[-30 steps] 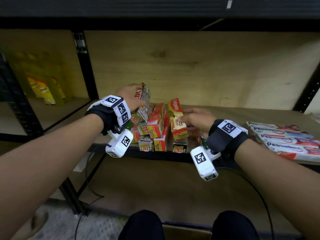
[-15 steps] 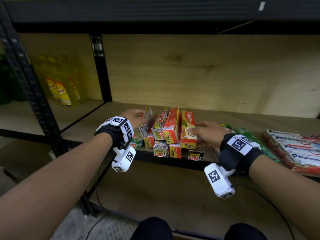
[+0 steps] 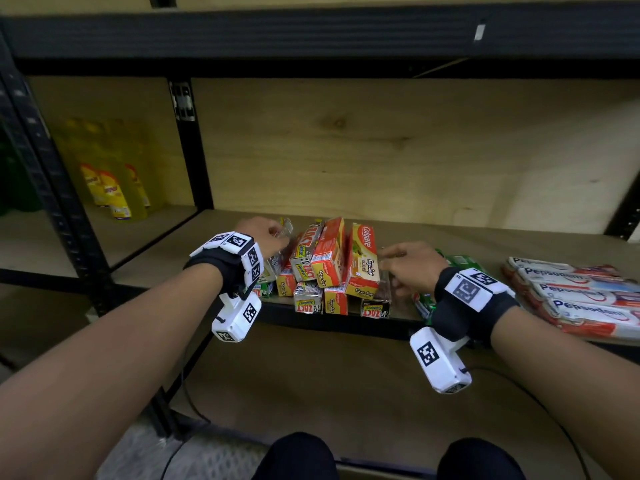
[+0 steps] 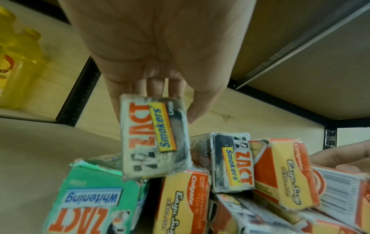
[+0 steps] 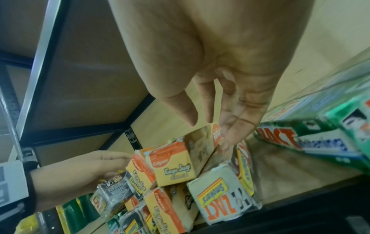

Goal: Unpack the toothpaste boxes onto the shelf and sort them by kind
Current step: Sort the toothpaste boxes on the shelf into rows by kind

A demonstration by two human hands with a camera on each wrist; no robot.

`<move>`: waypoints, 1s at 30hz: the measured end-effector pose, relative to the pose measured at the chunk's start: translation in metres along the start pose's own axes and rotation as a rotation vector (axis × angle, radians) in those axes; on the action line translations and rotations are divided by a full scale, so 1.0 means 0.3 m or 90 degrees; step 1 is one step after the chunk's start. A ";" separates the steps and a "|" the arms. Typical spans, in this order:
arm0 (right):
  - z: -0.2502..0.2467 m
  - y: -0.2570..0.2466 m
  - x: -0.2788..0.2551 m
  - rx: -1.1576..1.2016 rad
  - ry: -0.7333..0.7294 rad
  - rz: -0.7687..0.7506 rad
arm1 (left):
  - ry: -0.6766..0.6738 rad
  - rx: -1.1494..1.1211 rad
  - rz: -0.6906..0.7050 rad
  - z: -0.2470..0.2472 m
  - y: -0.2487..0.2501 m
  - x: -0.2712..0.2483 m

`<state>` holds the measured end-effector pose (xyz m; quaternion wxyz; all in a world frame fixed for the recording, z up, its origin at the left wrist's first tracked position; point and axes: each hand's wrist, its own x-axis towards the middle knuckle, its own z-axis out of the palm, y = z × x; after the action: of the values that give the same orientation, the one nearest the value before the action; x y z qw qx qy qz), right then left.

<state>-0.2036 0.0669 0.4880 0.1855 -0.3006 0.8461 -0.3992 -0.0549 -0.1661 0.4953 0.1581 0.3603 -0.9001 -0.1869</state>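
The wooden shelf (image 3: 485, 244) carries piled toothpaste boxes (image 3: 332, 268) and Pepsodent boxes (image 3: 581, 296).

Looks like a shop or stockroom: black metal shelf (image 3: 311, 317) with plywood boards, toothpaste boxes (image 3: 329, 261) piled in many brands, Pepsodent packs (image 3: 581, 296) alongside, yellow bottles (image 3: 114, 188) in next bay.

i see bare forearms, no sleeves. each wrist wears a black band (image 3: 207, 268) topped with white plates printed with black square markers (image 3: 467, 291). a white camera housing (image 3: 440, 365) with its own marker hangs under each wrist, a thin dark cable trailing from the right one. dark trousers (image 3: 298, 455) cover my knees.
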 end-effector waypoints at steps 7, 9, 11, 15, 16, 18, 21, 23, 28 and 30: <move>-0.085 0.038 -0.023 -0.330 0.028 -0.037 | 0.004 -0.069 0.087 -0.023 0.079 -0.034; -0.104 0.050 -0.036 -0.383 0.029 -0.018 | -0.002 -0.077 0.119 -0.022 0.123 -0.043; -0.118 0.064 -0.048 -0.427 0.019 -0.002 | -0.010 -0.091 0.159 -0.013 0.170 -0.047; -0.121 0.087 -0.064 -0.487 -0.004 0.018 | -0.049 -0.100 0.226 0.027 0.271 -0.067; -0.115 0.095 -0.063 -0.500 -0.002 0.021 | -0.068 -0.086 0.239 0.042 0.294 -0.072; -0.099 0.112 -0.052 -0.518 0.011 0.031 | -0.098 -0.038 0.268 0.073 0.330 -0.088; -0.079 0.130 -0.030 -0.538 0.033 0.036 | -0.136 0.021 0.284 0.130 0.346 -0.091; -0.070 0.132 -0.017 -0.552 0.033 0.038 | -0.152 0.053 0.284 0.162 0.340 -0.093; -0.030 0.136 0.010 -0.618 0.064 0.046 | -0.153 0.030 0.303 0.180 0.318 -0.087; -0.015 0.144 0.014 -0.641 0.074 0.049 | -0.155 0.030 0.298 0.182 0.314 -0.088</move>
<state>-0.2248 0.0883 0.4565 -0.0153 -0.2985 0.9530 0.0492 -0.1150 -0.0721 0.4857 0.0789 0.1206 -0.9754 -0.1667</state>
